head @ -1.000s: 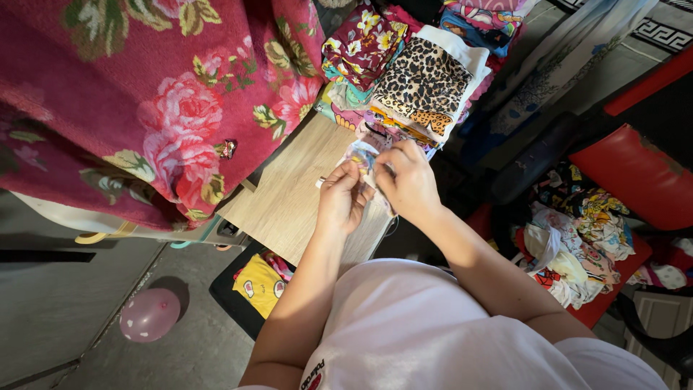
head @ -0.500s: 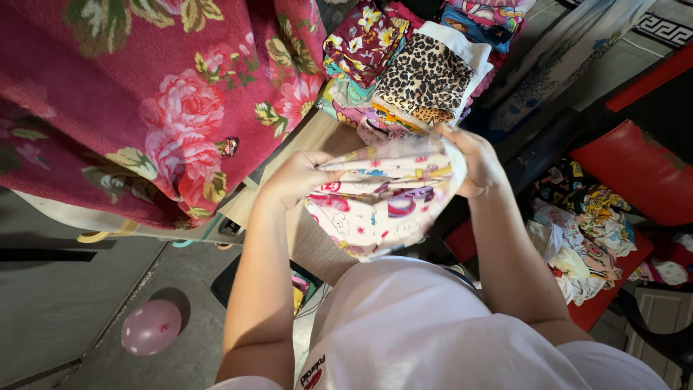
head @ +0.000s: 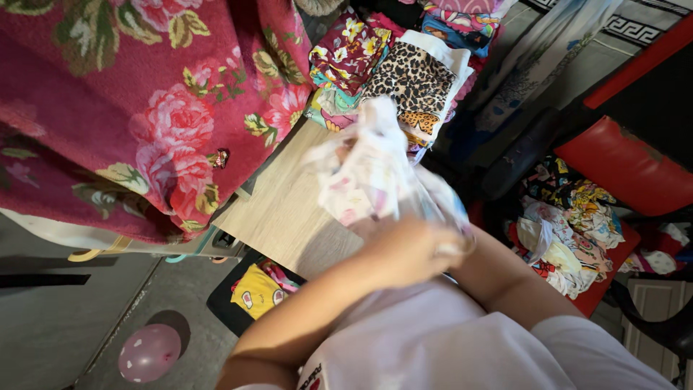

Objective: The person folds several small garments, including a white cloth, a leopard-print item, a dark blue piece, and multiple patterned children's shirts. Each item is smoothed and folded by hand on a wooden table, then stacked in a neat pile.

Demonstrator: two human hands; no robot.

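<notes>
Head view: patterned cloth [head: 368, 173] in both hands [head: 411, 249], above wooden table [head: 289, 209].

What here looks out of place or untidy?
A pink balloon lies on the grey floor, away from everything else. On the red seat, a heap of clothes lies crumpled, unlike the folded stack on the wooden table. The garment in the hands is blurred.
</notes>
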